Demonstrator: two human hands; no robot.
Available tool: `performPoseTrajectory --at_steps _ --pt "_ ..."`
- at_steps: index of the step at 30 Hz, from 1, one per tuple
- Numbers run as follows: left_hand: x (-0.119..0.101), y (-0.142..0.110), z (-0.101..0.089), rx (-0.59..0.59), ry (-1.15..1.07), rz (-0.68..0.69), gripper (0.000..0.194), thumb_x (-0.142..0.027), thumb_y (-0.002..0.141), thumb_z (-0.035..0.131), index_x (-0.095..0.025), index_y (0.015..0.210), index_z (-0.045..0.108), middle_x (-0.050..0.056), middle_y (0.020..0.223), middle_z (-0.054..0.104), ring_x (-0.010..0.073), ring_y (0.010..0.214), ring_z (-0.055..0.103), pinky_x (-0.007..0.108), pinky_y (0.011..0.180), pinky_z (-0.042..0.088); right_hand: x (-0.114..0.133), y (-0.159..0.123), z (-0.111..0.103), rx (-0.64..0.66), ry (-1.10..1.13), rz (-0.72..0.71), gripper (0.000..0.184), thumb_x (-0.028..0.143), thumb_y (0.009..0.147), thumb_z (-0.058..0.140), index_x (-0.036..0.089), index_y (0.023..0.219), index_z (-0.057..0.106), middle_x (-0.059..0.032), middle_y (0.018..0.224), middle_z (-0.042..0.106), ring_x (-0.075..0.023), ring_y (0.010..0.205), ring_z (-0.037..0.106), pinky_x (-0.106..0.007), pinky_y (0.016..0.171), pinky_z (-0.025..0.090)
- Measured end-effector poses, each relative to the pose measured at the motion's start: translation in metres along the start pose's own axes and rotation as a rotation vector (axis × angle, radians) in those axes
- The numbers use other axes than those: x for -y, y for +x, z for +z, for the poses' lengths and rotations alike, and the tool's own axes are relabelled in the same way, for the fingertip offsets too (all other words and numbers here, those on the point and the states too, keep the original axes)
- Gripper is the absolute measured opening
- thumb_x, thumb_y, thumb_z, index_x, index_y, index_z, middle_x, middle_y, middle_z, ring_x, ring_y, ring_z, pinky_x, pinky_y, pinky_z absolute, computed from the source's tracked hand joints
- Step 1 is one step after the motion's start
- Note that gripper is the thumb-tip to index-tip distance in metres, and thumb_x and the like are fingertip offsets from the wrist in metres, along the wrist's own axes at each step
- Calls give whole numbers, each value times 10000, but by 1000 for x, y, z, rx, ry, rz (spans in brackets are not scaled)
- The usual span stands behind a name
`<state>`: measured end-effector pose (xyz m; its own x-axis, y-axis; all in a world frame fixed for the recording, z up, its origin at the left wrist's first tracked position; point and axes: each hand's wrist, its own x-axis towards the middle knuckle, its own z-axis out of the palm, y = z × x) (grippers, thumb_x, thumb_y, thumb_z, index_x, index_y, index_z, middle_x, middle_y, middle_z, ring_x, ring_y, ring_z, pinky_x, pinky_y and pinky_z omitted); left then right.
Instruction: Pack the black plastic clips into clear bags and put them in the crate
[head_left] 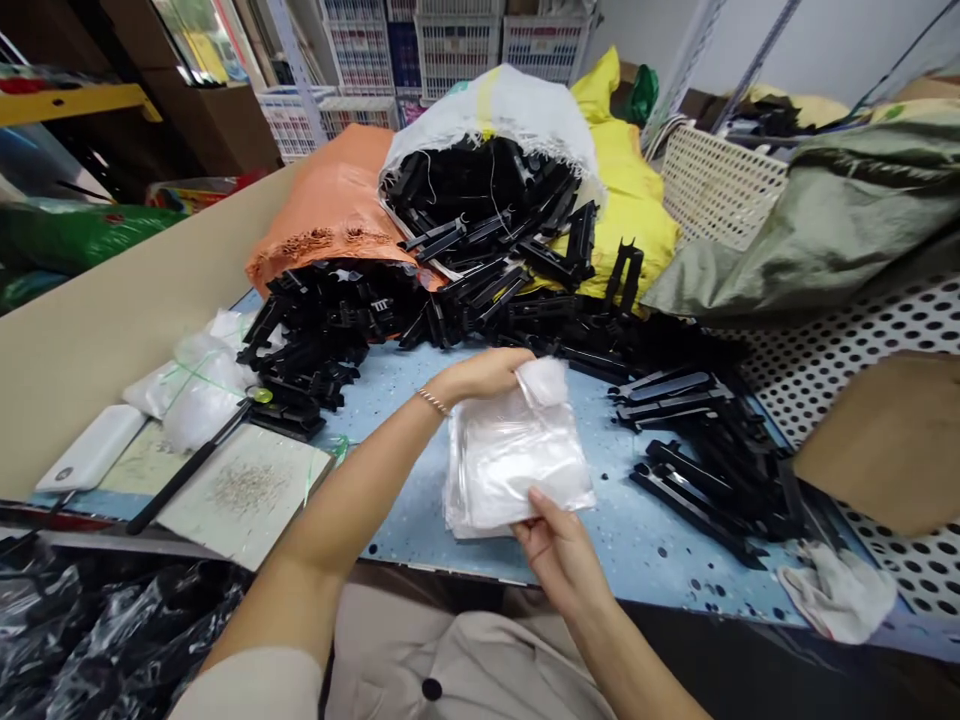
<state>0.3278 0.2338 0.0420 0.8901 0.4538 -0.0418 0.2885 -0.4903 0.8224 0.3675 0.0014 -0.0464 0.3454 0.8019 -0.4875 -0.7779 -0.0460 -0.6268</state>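
Note:
A stack of clear plastic bags (517,465) is held just above the blue tabletop in front of me. My left hand (491,373) grips its far edge, where a crumpled piece of plastic (544,382) sticks up beside the fingertips. The fingers of that hand are partly hidden. At the near edge, my right hand (559,545) pinches the bags, its thumb on top and the other fingers underneath. Long black plastic parts (694,450) lie loose in a pile to the right of the bags.
An orange sack (330,190), a white sack (517,105) and a yellow sack (630,200) stand behind, black parts spilling out. At left are bundled plastic bags (199,375), a white power bank (94,448), a black stick (191,465) and a board (247,490). A white glove (840,590) lies right.

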Motion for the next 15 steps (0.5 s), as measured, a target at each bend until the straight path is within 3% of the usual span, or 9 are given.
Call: performPoseTrajectory --at_steps 3,5,7,10,13,15 --pt "15 38 31 171 106 -49 170 -36 635 553 -178 656 644 43 746 693 224 752 592 321 785 421 -13 0 -9 6 75 135 232 277 717 777 230 915 666 -23 905 735 -191 920 689 -343 864 569" --pt "31 43 48 228 125 -77 181 -7 580 552 -178 575 607 38 646 672 217 688 580 323 760 423 -23 -5 -16 37 82 244 169 290 726 772 196 826 674 -52 861 733 -198 895 701 -341 869 567" --pt "47 38 57 262 134 -83 190 -10 575 540 -184 597 614 35 676 688 213 696 584 310 753 424 -29 -11 -21 56 83 307 162 284 729 770 167 788 674 -67 836 728 -191 875 708 -307 842 568" --pt "62 24 56 260 124 -61 228 -55 630 509 -197 731 656 31 826 722 211 777 604 283 760 431 -29 -19 -22 123 43 387 170 288 753 740 147 799 658 -68 812 722 -183 826 717 -273 758 573" --pt "69 10 46 232 116 -39 324 -73 665 456 -205 867 673 19 927 725 207 866 618 265 788 442 -19 -22 -21 313 -103 534 216 338 789 685 133 815 623 -81 768 716 -199 752 724 -267 646 565" --pt "72 1 41 215 113 -26 389 -61 670 419 -202 931 670 8 970 722 197 917 622 259 812 450 -6 -16 -23 425 -257 549 241 366 791 670 135 812 601 -74 717 705 -200 680 717 -254 568 539"
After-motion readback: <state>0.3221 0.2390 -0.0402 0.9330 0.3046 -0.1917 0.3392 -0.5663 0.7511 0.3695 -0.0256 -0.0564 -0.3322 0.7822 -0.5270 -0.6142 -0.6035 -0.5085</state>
